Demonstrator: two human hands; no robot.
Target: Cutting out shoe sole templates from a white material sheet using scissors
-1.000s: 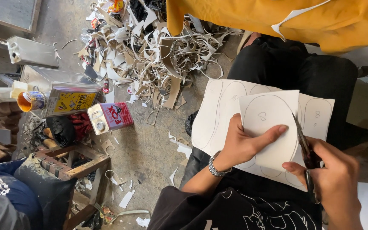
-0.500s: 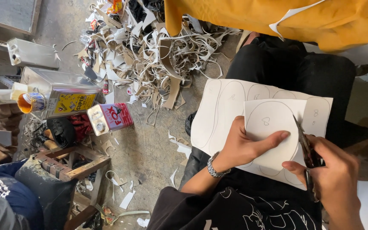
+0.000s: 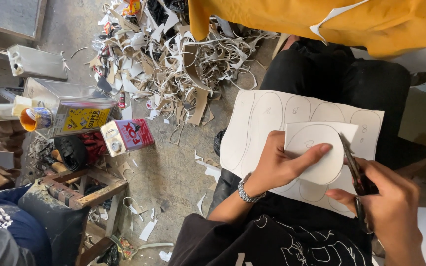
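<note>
The left hand (image 3: 277,165) pinches the small white piece (image 3: 316,150) over the big marked sheet (image 3: 267,118) on the lap, so the right hand (image 3: 390,207), closed round the scissors (image 3: 353,167), should snip slowly along the drawn line.

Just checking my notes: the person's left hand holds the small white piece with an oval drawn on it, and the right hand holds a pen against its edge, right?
Not quite. The head view shows the right hand holding scissors, not a pen, against the small white piece. The left hand does hold that piece.
</note>
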